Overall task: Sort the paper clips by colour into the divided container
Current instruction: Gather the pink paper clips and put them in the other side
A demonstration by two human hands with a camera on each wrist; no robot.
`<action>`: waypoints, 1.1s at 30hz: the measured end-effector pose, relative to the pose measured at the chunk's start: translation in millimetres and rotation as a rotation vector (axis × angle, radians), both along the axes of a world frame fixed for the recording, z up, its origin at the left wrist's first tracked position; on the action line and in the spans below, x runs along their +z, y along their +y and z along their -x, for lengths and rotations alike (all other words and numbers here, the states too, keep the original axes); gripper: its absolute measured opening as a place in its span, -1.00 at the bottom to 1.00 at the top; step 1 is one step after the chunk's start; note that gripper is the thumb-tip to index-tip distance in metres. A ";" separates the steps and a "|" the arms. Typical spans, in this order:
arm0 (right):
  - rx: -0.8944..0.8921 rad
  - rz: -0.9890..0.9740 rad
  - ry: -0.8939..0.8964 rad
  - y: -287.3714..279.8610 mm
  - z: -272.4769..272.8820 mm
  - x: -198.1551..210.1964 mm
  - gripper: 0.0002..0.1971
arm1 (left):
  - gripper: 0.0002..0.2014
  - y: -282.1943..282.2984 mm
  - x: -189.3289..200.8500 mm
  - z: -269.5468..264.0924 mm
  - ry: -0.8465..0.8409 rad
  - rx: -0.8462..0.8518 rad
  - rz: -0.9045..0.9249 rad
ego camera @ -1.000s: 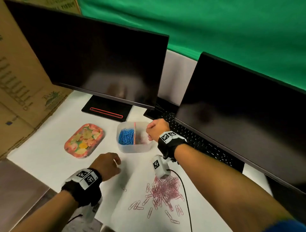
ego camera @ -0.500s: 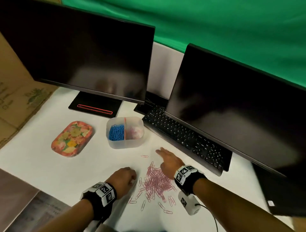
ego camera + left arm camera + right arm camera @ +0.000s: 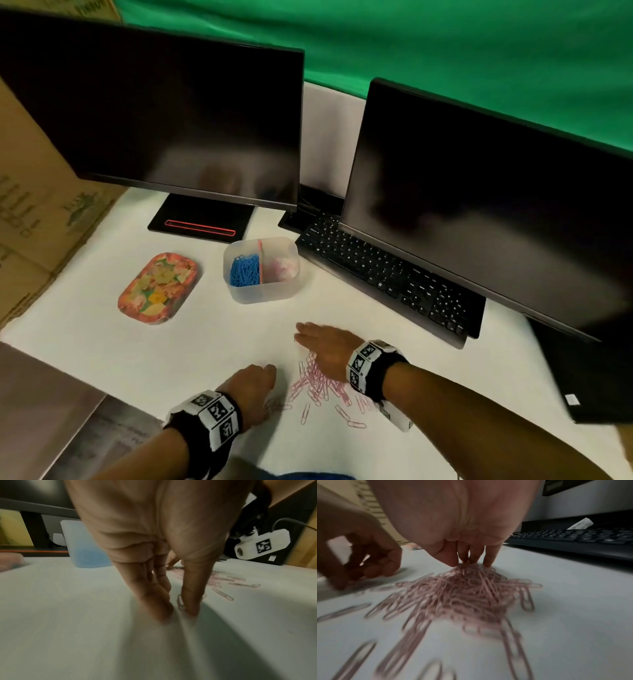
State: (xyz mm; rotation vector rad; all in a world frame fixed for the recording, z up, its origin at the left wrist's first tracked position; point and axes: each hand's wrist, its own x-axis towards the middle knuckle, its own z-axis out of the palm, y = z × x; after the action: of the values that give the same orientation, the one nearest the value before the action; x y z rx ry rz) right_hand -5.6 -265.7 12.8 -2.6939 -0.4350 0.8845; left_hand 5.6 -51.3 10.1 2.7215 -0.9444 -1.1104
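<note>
The clear divided container (image 3: 261, 297) stands mid-table, with blue paper clips (image 3: 244, 270) in its left compartment and pink ones (image 3: 283, 269) in its right. A pile of pink paper clips (image 3: 317, 382) (image 3: 464, 593) lies on the white table near me. My right hand (image 3: 320, 342) (image 3: 471, 561) is stretched flat, fingertips touching the pile's far edge. My left hand (image 3: 255, 387) (image 3: 178, 614) points down at the pile's left fringe, fingers and thumb on the table. A stray pink clip (image 3: 181, 603) lies against the thumb, not lifted.
A floral tray (image 3: 159, 287) sits left of the container. A black keyboard (image 3: 387, 277) and two dark monitors (image 3: 164, 120) (image 3: 496, 212) stand behind and to the right. A cardboard box (image 3: 34, 205) borders the left, and the table edge is near my left wrist.
My right hand left the container's pink compartment and came back down onto the pile. My left hand slid right to the stray clips at the pile's edge.
</note>
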 end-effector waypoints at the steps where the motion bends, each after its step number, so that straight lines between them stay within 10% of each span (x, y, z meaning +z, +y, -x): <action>1: 0.000 -0.034 -0.016 -4.9 9.2 -3.7 -0.34 | -0.72 -1.5 -2.0 0.0 0.004 0.010 0.039; 9: -0.271 -0.107 -0.161 -43.7 55.6 3.0 -0.37 | -0.76 -56.1 0.5 -4.5 -0.007 0.071 0.219; 15: -0.419 0.102 -0.029 -55.8 70.0 9.3 0.04 | 0.11 -73.0 1.9 5.1 0.056 0.063 0.126; 25: -0.541 -0.085 -0.074 -24.1 55.3 -2.2 -0.63 | -0.66 -96.8 2.7 -5.6 -0.047 0.071 0.208; 33: -0.574 0.008 -0.100 -27.3 47.4 -1.4 -0.78 | -0.79 -97.2 5.4 -20.8 -0.036 0.163 0.214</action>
State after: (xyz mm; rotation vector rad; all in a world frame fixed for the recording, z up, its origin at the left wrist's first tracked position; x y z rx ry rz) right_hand -52.9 -293.0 11.3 -2.6454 0.3171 0.5816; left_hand 26.4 -148.5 15.5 2.5971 -0.7795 -0.8810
